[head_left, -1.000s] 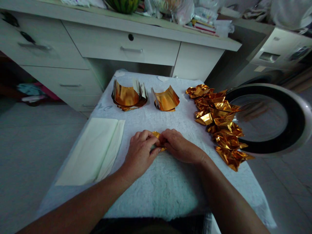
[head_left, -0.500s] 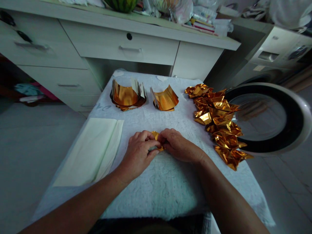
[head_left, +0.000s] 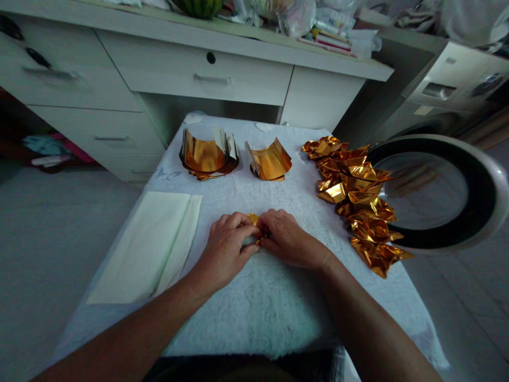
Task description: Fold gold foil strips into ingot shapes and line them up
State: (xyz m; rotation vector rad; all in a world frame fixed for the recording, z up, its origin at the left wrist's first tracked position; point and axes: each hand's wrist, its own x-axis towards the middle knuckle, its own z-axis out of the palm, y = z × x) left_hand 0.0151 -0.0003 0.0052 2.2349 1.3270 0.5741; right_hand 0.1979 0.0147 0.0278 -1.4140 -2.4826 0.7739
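Between my two hands is a small piece of gold foil paper (head_left: 253, 218), mostly covered by fingers. My left hand (head_left: 228, 241) grips its left side, thumb and fingers bent around it. On the other side my right hand (head_left: 288, 236) pinches the same piece with curled fingers. Two curved stacks of gold foil sheets stand beyond the hands: a thicker left stack (head_left: 204, 155) and a thinner right stack (head_left: 272, 160). To the right lies a row of folded gold foil pieces (head_left: 358, 193), crumpled and shiny. Left of my hands are folded pale paper sheets (head_left: 147, 239).
A pale cloth (head_left: 238, 313) covers the low table. Behind it stands a white drawer cabinet (head_left: 246, 74) with a watermelon (head_left: 201, 6) and plastic bags on top. At the right, an open round washing machine door (head_left: 491, 196) hangs close to the table's edge.
My right hand has shifted slightly at the fingers, with its thumb lower and further over the foil. Less of the gold piece shows now. All else stays in place.
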